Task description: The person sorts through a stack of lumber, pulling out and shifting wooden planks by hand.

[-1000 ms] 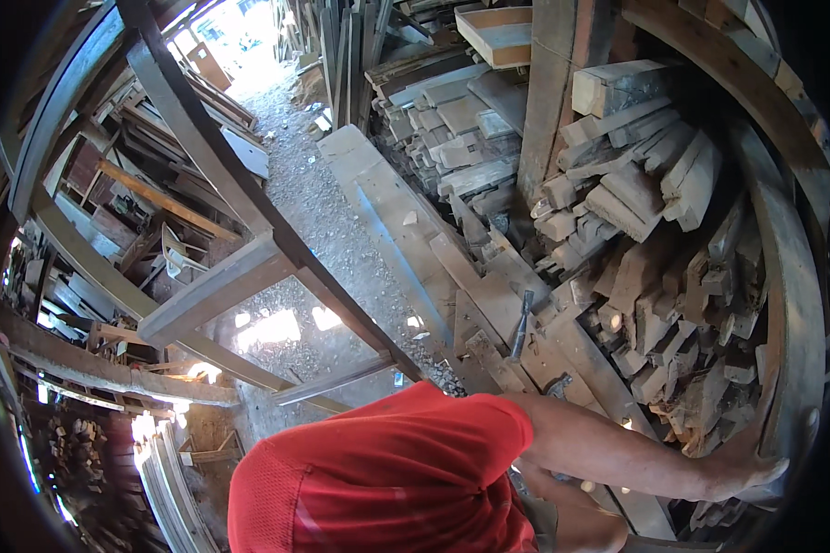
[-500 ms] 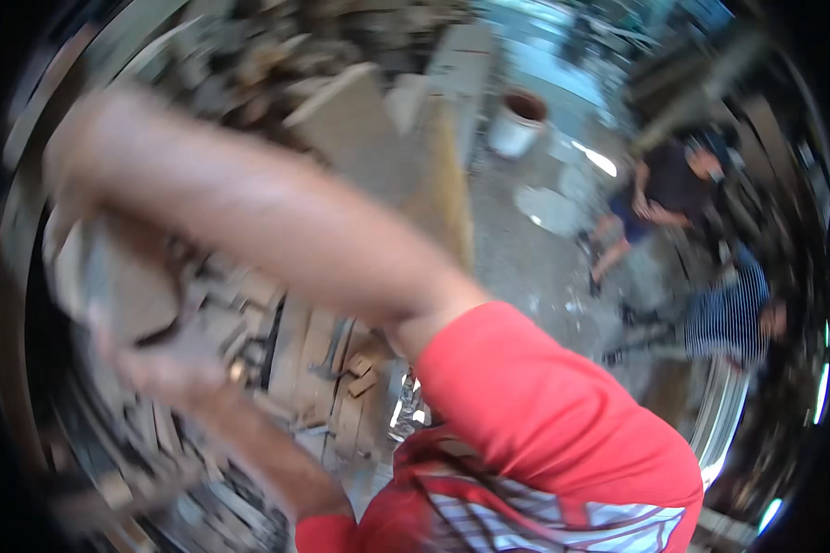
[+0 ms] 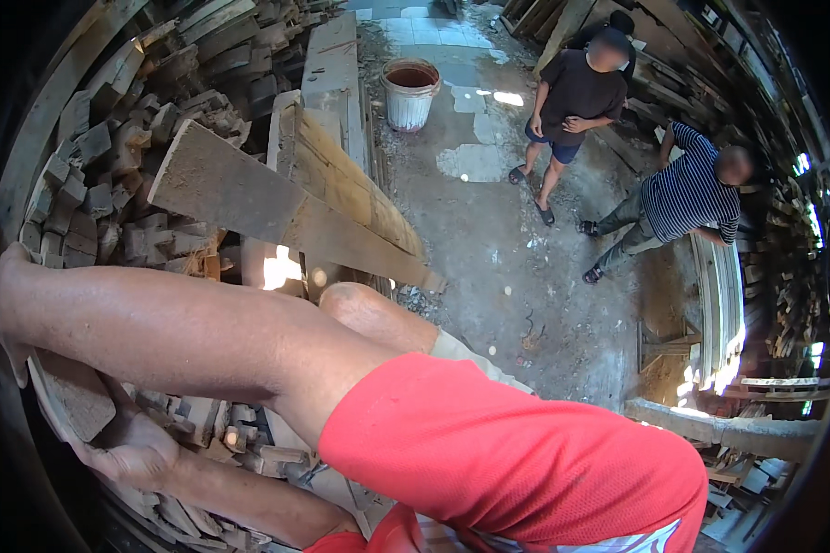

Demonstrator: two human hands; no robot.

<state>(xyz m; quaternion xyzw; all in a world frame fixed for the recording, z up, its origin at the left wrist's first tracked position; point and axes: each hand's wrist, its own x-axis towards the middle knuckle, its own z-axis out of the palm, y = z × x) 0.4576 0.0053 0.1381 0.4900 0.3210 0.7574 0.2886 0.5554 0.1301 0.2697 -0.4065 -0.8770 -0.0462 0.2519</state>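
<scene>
At the far left edge I hold a short, thick grey-brown wooden board [image 3: 76, 394]. My left hand [image 3: 131, 453] grips it from the near side, with the thumb up along its end and the fingers below. My right hand [image 3: 11, 309] reaches over from the far side, its fingers bent down onto the board's outer edge. Part of the right fingers is lost at the dark rim of the picture. Under my arms lie several loose wooden offcuts [image 3: 203, 419]. My right forearm crosses above them and hides some of the pile.
A long plank [image 3: 231, 180] leans slantwise beyond my right arm, by a large heap of wood blocks [image 3: 92, 152]. A white bucket [image 3: 409, 106] stands on the floor. Two people, one in a dark shirt [image 3: 576, 92], one in a striped shirt [image 3: 687, 198], stand at the right.
My view has swung, so the bucket and both people appear further left. The board is still between my hands, now lower in the picture. The hammer seen before is out of sight.
</scene>
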